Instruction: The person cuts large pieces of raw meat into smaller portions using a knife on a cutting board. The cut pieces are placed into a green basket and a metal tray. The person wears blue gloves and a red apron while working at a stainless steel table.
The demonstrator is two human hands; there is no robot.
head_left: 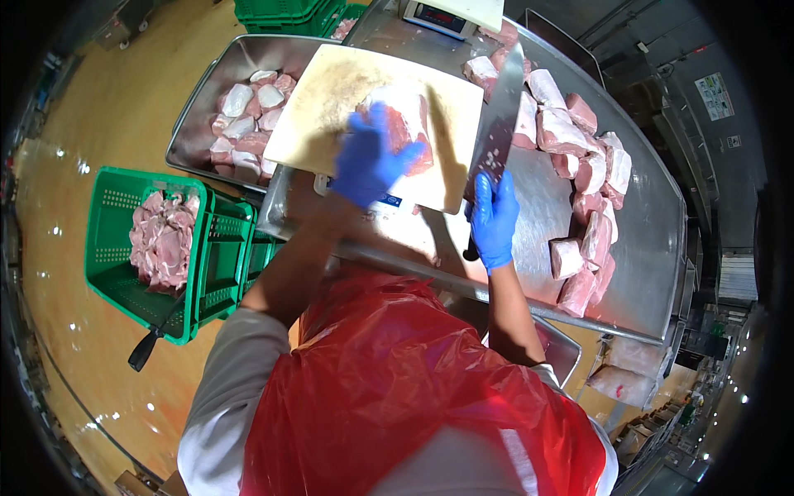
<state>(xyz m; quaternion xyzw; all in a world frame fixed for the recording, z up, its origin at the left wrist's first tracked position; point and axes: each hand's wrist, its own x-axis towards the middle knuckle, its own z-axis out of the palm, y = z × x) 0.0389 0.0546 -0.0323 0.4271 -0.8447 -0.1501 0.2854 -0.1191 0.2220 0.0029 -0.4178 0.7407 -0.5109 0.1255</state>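
Note:
My left hand [368,161], in a blue glove, is over the near left side of a piece of raw pork [407,124] on a pale cutting board [322,91]. Its thumb and fingers are spread and slightly blurred; whether they touch the meat I cannot tell. Past the board's right edge, my right hand [495,217], also gloved in blue, is closed round the handle of a large knife [500,112]. The broad blade points up and away, with small bits of meat stuck on it. A scale [389,199] shows partly under the board's near edge.
Several pork chunks [562,132] lie on the steel table [637,273] to the right. More fill a metal tub [198,107] at the left. A green crate [107,240] holds sliced meat [161,240], with a dark-handled tool [149,345] against it. Another scale [442,18] stands at the back.

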